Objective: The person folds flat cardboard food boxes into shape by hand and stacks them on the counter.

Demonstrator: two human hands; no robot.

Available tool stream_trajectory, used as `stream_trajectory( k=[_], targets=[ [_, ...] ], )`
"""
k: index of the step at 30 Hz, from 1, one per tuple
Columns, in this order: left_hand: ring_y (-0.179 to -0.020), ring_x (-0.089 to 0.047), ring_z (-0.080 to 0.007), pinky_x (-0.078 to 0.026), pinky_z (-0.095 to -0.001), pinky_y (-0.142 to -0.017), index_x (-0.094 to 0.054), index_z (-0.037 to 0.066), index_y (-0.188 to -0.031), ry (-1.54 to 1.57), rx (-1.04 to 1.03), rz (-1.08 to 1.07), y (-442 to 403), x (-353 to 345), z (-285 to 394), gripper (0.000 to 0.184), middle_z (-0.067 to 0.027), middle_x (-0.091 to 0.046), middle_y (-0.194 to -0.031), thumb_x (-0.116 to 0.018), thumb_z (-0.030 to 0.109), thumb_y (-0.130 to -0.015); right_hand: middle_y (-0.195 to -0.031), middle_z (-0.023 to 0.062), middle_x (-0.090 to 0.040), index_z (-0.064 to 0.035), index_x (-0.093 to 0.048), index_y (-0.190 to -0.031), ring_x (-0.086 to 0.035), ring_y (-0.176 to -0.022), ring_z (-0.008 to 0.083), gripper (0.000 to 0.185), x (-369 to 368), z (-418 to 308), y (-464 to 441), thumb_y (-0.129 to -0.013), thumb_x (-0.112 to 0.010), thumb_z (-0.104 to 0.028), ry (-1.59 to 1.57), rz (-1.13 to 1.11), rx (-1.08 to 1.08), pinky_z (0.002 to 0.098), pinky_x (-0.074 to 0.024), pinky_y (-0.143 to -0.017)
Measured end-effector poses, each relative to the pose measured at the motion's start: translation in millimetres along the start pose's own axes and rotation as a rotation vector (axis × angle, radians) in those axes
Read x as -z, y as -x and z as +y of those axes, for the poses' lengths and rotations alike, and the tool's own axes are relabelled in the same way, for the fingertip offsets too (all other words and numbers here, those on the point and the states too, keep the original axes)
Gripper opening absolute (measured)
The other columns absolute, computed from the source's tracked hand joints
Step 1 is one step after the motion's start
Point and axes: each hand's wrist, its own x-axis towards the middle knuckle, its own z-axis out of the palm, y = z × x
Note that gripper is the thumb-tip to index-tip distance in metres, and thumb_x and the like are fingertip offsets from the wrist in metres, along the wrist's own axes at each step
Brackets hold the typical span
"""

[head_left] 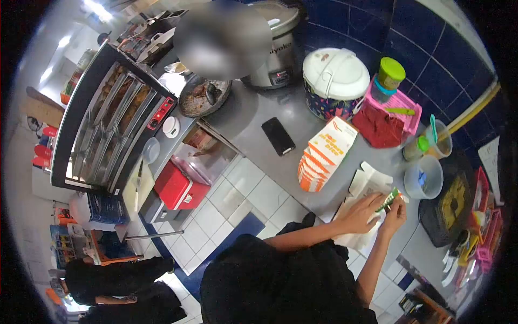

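Over the counter's near edge, my left hand [362,211] and my right hand [396,215] are close together. Between their fingers is a small green-and-white packet [387,200], partly covered. The right fingers pinch it, and the left fingertips press against its other side. Below the hands lies an unfolded pale carton [370,178], partly hidden by the left hand and forearm. Farther off along the counter stands a nested stack of orange-and-white printed food cartons [328,154]. A clear plastic tub [423,178] with something blue inside sits just beyond the right hand.
A black phone [278,136] lies on the grey counter [251,116]. Behind are a rice cooker [274,59], a white-lidded patterned container [335,81], a pink basket [413,113] and a red cloth [377,127]. A heated display case [116,121] and another person [116,281] are at left.
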Motion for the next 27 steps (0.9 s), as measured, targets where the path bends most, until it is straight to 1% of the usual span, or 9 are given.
stream_trajectory(
  k=[3, 6, 9, 11, 16, 22, 24, 25, 27],
  targets=[
    [-0.120, -0.054, -0.0427, -0.047, -0.0504, -0.096, -0.044, 0.006, -0.142, -0.179, 0.047, 0.058, 22.7, -2.8, -5.8, 0.057, -0.0252, -0.053, -0.131, -0.060, 0.007, -0.087, -0.097, 0.0026, -0.063, -0.0021, -0.065, -0.105, -0.057, -0.080, 0.0090, 0.022, 7.7, 0.3, -18.7, -0.101, -0.061, -0.023, -0.098, 0.103, 0.075, 0.0246, -0.0486, -0.065],
    [-0.095, -0.066, -0.0438, -0.052, -0.0525, -0.082, -0.047, 0.006, -0.133, -0.025, 0.364, -0.269, 16.4, 10.2, -14.5, 0.046, -0.0250, -0.067, -0.104, -0.059, 0.008, -0.088, -0.096, 0.0036, -0.062, -0.0029, -0.059, -0.108, -0.057, -0.078, 0.0092, 0.023, 6.8, -11.4, -16.2, -0.101, -0.059, -0.025, 0.034, 0.097, 0.141, 0.0235, -0.0483, -0.063],
    [-0.075, -0.068, -0.0433, -0.053, -0.0530, -0.069, -0.046, 0.005, -0.125, -0.248, 0.243, -0.253, 5.4, 20.7, 6.9, 0.039, -0.0212, -0.069, -0.080, -0.058, 0.009, -0.088, -0.087, 0.0051, -0.059, -0.0024, -0.054, -0.105, -0.060, -0.072, 0.0102, 0.023, -2.3, -23.0, 2.9, -0.099, -0.063, -0.023, 0.205, -0.138, 0.163, 0.0249, -0.0513, -0.057],
    [-0.076, -0.068, -0.0422, -0.053, -0.0515, -0.068, -0.044, 0.004, -0.126, -0.239, 0.137, -0.190, 6.2, 16.5, -1.8, 0.041, -0.0217, -0.068, -0.079, -0.058, 0.008, -0.088, -0.083, 0.0054, -0.058, -0.0021, -0.054, -0.103, -0.062, -0.071, 0.0108, 0.023, -14.9, -47.3, 32.5, -0.098, -0.064, -0.021, 0.490, -0.246, 0.077, 0.0263, -0.0535, -0.056],
    [-0.074, -0.068, -0.0408, -0.053, -0.0498, -0.063, -0.048, 0.003, -0.121, -0.289, 0.002, -0.163, 8.3, 30.4, 1.1, 0.035, -0.0216, -0.068, -0.078, -0.058, 0.012, -0.089, -0.086, 0.0064, -0.065, 0.0014, -0.056, -0.101, -0.065, -0.075, 0.0105, 0.017, -1.5, -57.9, 31.7, -0.098, -0.063, -0.015, 0.335, -0.390, -0.062, 0.0275, -0.0585, -0.065],
    [-0.072, -0.067, -0.0416, -0.053, -0.0480, -0.061, -0.061, 0.009, -0.112, -0.038, 0.216, 0.000, 19.4, 35.9, 1.9, 0.020, -0.0197, -0.067, -0.082, -0.057, 0.022, -0.097, -0.087, 0.0038, -0.065, 0.0054, -0.064, -0.101, -0.062, -0.078, 0.0087, 0.020, 22.4, -77.5, 33.0, -0.098, -0.063, -0.014, 0.359, -0.350, 0.114, 0.0299, -0.0587, -0.073],
    [-0.069, -0.069, -0.0255, -0.052, -0.0355, -0.065, -0.063, 0.006, -0.106, 0.103, 0.219, 0.146, 19.7, 38.8, 10.0, 0.013, -0.0175, -0.065, -0.080, -0.061, 0.012, -0.095, -0.090, 0.0053, -0.066, 0.0064, -0.066, -0.110, -0.064, -0.080, 0.0106, 0.023, 21.2, -78.3, 43.3, -0.096, -0.064, -0.012, 0.184, -0.234, 0.027, 0.0288, -0.0566, -0.075],
    [-0.076, -0.071, -0.0321, -0.053, -0.0381, -0.064, -0.064, 0.004, -0.105, 0.176, 0.222, 0.187, 17.3, 39.5, 13.2, 0.013, -0.0192, -0.067, -0.084, -0.059, 0.012, -0.095, -0.092, 0.0071, -0.068, 0.0070, -0.066, -0.111, -0.064, -0.081, 0.0118, 0.024, 17.2, -83.7, 51.2, -0.096, -0.065, -0.012, 0.103, -0.200, -0.007, 0.0289, -0.0572, -0.076],
    [-0.083, -0.066, -0.0129, -0.052, -0.0296, -0.076, -0.067, -0.003, -0.104, 0.330, 0.255, 0.199, 10.2, 46.3, 23.9, 0.016, -0.0115, -0.071, -0.089, -0.062, 0.008, -0.093, -0.095, 0.0092, -0.069, 0.0082, -0.066, -0.110, -0.067, -0.082, 0.0141, 0.026, 15.4, -93.4, 59.3, -0.096, -0.065, -0.013, 0.086, -0.198, -0.047, 0.0303, -0.0588, -0.077]
  ],
)
